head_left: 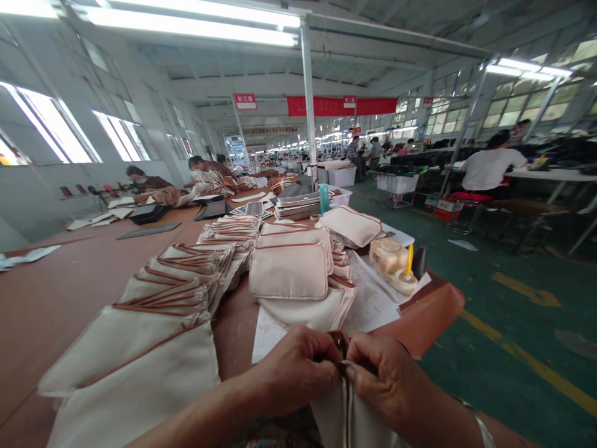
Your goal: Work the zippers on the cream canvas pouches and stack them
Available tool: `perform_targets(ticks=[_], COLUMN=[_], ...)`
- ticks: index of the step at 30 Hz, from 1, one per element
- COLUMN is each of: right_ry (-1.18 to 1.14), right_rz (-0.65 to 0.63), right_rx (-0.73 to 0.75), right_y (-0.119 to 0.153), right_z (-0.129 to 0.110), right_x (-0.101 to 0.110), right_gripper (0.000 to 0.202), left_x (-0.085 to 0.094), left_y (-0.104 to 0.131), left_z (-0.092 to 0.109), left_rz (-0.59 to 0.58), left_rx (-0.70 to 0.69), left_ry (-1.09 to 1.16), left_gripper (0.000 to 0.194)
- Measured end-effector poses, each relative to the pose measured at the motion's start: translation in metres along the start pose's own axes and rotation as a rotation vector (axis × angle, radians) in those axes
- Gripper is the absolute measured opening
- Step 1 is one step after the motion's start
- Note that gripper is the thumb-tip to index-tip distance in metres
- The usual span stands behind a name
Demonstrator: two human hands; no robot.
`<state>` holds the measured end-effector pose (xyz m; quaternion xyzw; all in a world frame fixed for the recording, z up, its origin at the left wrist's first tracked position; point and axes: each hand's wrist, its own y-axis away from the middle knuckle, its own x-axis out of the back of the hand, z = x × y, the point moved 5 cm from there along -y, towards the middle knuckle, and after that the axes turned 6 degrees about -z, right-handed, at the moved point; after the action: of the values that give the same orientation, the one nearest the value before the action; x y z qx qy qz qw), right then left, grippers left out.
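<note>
My left hand [303,367] and my right hand [385,376] meet at the bottom centre, fingers pinched on the brown-trimmed top edge of a cream pouch [333,410]. The pouch hangs below them, its lower part cut off by the frame. Just beyond my hands, a stack of cream pouches [289,270] lies on white paper [368,298]. To the left, a long fanned row of cream pieces with brown edging [153,354] runs over the brown table [107,267].
At the table's right edge stand a glue container [392,264] with a yellow-handled tool and a brown sheet [426,311] hanging over. A teal bottle [324,199] stands behind the stack. People sit at the far left and at the right [493,165].
</note>
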<state>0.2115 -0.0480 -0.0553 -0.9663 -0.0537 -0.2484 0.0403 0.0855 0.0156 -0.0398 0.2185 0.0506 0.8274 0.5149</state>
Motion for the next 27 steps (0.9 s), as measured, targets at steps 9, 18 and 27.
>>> perform_targets(ticks=[9, 18, 27], right_ry=[0.039, 0.156, -0.005], right_rz=[0.116, -0.072, -0.116], right_rx=[0.234, 0.568, 0.396], right_y=[0.004, 0.022, 0.023], right_z=[-0.007, -0.025, -0.007], right_x=[-0.003, 0.013, 0.013], right_gripper=[0.016, 0.013, 0.015], left_x=[-0.009, -0.013, -0.013], left_y=[0.009, 0.019, 0.017], left_z=[0.01, -0.001, 0.014], left_rz=[-0.005, -0.107, -0.199], left_rx=[-0.143, -0.086, -0.273], left_ry=[-0.067, 0.453, 0.178], left_gripper=[0.015, 0.034, 0.043])
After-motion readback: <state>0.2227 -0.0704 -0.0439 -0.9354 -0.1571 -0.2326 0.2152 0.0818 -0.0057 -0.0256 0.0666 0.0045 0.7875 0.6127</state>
